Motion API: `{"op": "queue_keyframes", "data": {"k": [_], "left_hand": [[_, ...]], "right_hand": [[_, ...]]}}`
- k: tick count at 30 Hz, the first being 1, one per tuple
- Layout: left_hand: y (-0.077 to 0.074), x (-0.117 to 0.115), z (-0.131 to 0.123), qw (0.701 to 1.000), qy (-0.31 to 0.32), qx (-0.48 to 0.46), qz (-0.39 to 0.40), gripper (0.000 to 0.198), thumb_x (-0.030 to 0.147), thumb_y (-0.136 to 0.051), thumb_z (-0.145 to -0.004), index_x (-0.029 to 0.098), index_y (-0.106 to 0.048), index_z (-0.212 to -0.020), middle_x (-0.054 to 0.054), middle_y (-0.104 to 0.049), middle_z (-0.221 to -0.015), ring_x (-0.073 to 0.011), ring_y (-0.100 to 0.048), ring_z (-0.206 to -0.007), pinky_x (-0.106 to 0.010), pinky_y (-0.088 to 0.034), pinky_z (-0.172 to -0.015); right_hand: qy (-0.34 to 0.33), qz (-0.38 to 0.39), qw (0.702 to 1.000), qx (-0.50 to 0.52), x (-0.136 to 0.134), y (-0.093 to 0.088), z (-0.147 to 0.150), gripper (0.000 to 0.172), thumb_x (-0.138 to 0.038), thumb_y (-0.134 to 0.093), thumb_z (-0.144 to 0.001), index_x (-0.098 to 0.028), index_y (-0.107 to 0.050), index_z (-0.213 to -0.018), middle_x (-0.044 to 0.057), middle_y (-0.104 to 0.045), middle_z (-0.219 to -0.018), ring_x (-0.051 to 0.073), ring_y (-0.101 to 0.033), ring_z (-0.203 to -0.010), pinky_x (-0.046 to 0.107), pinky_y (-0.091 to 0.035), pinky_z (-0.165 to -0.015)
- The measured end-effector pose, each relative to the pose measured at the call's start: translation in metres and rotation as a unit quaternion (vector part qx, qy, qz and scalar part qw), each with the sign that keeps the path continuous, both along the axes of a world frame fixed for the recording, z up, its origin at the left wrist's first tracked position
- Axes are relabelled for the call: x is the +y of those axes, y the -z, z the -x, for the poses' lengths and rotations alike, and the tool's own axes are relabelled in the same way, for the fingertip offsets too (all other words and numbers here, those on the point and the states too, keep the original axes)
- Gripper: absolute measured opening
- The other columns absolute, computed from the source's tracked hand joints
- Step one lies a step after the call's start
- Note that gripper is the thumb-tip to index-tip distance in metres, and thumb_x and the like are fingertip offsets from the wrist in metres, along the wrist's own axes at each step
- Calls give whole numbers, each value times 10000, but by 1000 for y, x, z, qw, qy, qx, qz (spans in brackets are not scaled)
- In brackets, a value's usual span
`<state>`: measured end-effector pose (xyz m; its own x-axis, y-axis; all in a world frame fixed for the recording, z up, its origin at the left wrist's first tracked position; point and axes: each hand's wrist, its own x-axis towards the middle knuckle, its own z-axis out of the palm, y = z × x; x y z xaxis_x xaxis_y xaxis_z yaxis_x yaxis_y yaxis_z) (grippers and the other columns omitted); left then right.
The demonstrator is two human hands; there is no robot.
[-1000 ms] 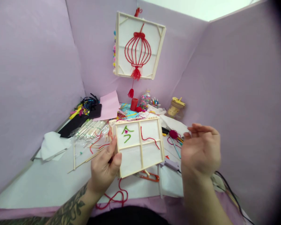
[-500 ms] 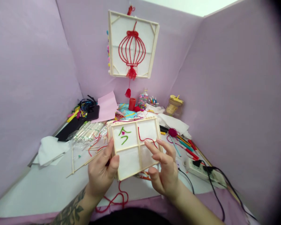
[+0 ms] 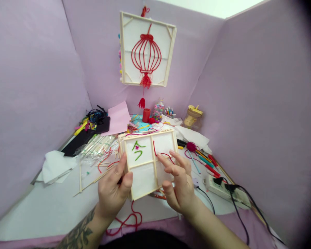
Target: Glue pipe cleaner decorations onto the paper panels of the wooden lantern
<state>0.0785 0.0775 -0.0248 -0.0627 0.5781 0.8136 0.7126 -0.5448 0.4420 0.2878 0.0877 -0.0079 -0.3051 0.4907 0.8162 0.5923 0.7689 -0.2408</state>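
Observation:
My left hand (image 3: 111, 190) is wrapped around the left edge of a small stick-framed lantern (image 3: 142, 180), its white face divided into four panes. Green yarn strokes (image 3: 139, 154) with a small magenta spot mark the upper left pane. Over the upper right pane lies a red yarn piece (image 3: 154, 147), bent at its lower left and partly behind my fingers. My right hand (image 3: 180, 186) has its fingers spread, the index fingertip touching the yarn near that bend. Whether the yarn is fixed down, I cannot tell.
A larger square lantern (image 3: 124, 45) with a red yarn design hangs ahead. Bagged sticks (image 3: 98, 143) lie to the left. Markers (image 3: 211, 167), a crimson yarn ball (image 3: 191, 146) and a corded power strip (image 3: 226, 190) are on the right. Loose red yarn (image 3: 124, 223) trails near the front edge.
My right index fingertip has slid slightly left along the red yarn to its bend. The left hand and the lantern have barely moved.

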Motion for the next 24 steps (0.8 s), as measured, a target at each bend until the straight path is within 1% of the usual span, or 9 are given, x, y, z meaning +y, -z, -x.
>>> {"op": "queue_keyframes", "data": {"k": [2,4,8,10,11,13,15,18,24], "left_hand": [[1,1,0,1000,4,-3,-2,494,266,-538,-914,204,-483,-1401,-45,-746,-922,-120,-672,-710,-196,-528,-676],[1,1,0,1000,5,-5,-3,500,261,-543,-912,216,-476,-1405,-44,-747,-931,-120,-673,-712,-196,-528,-679],[0,1,0,1000,2,-8,-5,503,250,-551,-908,224,-477,-1405,-56,-745,-986,-128,-683,-757,-201,-530,-702],[0,1,0,1000,3,-8,-3,500,250,-552,-907,215,-483,-1401,-62,-745,-994,-132,-685,-761,-202,-530,-702],[0,1,0,1000,3,-8,-3,498,254,-551,-907,210,-486,-1399,-63,-746,-991,-133,-685,-756,-203,-530,-698],[0,1,0,1000,4,-8,-5,493,266,-548,-909,208,-491,-1396,-63,-748,-987,-135,-685,-748,-205,-531,-690],[0,1,-1,1000,5,-7,-4,493,272,-546,-911,213,-489,-1397,-61,-749,-979,-135,-685,-745,-205,-531,-685],[0,1,-1,1000,7,-5,-4,493,272,-541,-915,218,-482,-1401,-56,-748,-953,-128,-681,-734,-198,-529,-680],[-4,-1,-2,1000,14,0,-1,489,260,-529,-922,190,-481,-1403,-50,-734,-855,-113,-654,-670,-181,-512,-629]], "right_hand": [[-16,21,999,24,0,3,-1,158,-330,-411,-969,-209,-440,-1066,128,-636,-1263,291,-390,-1328,526,-342,-1010],[-45,61,994,81,1,6,-2,155,-336,-413,-969,-221,-431,-1071,118,-627,-1283,287,-367,-1355,551,-329,-1039],[-105,126,955,246,2,9,-1,162,-369,-396,-977,-238,-421,-1069,113,-572,-1353,290,-339,-1398,593,-308,-1077],[-108,131,937,305,3,7,-2,179,-384,-389,-976,-241,-411,-1082,119,-506,-1417,301,-352,-1396,595,-316,-1074],[-101,125,937,312,2,6,-3,182,-380,-390,-974,-242,-411,-1090,119,-498,-1423,303,-358,-1393,594,-313,-1074],[-84,94,956,266,1,3,-5,177,-350,-415,-963,-243,-421,-1104,107,-566,-1352,297,-377,-1371,588,-305,-1071],[-74,54,982,164,-1,2,-7,176,-307,-458,-940,-241,-435,-1102,91,-647,-1238,291,-402,-1330,570,-313,-1051],[-60,23,997,51,-4,1,-5,178,-276,-479,-918,-230,-432,-1083,94,-664,-1218,287,-431,-1271,546,-317,-1024],[-32,16,999,31,-2,1,-1,149,-287,-443,-935,-214,-428,-1064,115,-654,-1238,295,-416,-1284,549,-307,-1024]]}}
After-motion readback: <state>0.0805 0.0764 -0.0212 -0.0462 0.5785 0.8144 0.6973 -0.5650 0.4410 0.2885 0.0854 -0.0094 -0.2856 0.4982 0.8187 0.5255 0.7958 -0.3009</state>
